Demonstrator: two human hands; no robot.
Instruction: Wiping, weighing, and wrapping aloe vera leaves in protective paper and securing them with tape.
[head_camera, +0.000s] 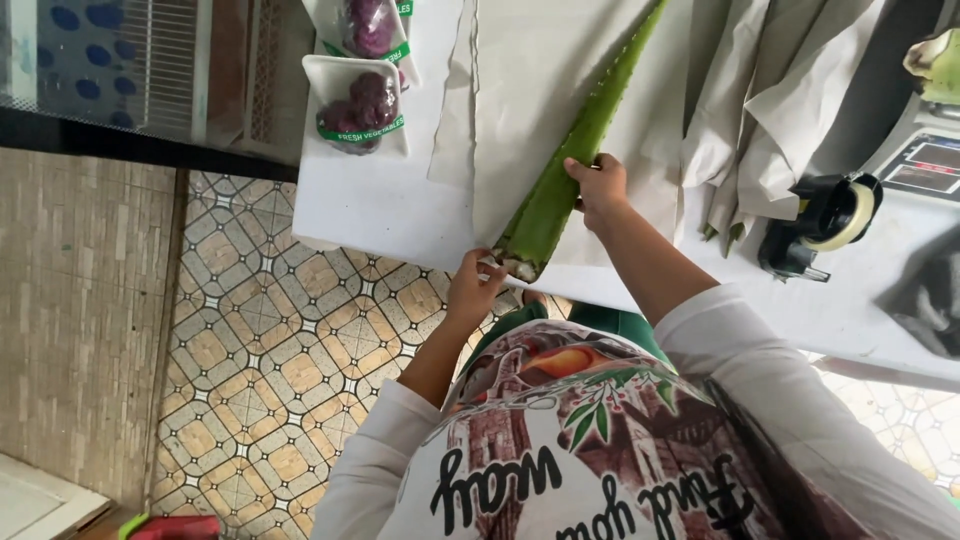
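The person's left hand (475, 290) pinches the cut base of the aloe vera leaf (575, 150) while the right hand (598, 185) curls over its edge just above, leaf lying on the grey wrapping paper (520, 90); I'd keep fingertips off those spines.

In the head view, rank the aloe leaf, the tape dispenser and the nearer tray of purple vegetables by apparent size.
1. aloe leaf, by far the longest.
2. tray of purple vegetables.
3. tape dispenser; close to the tray in size, so this order is unsure.
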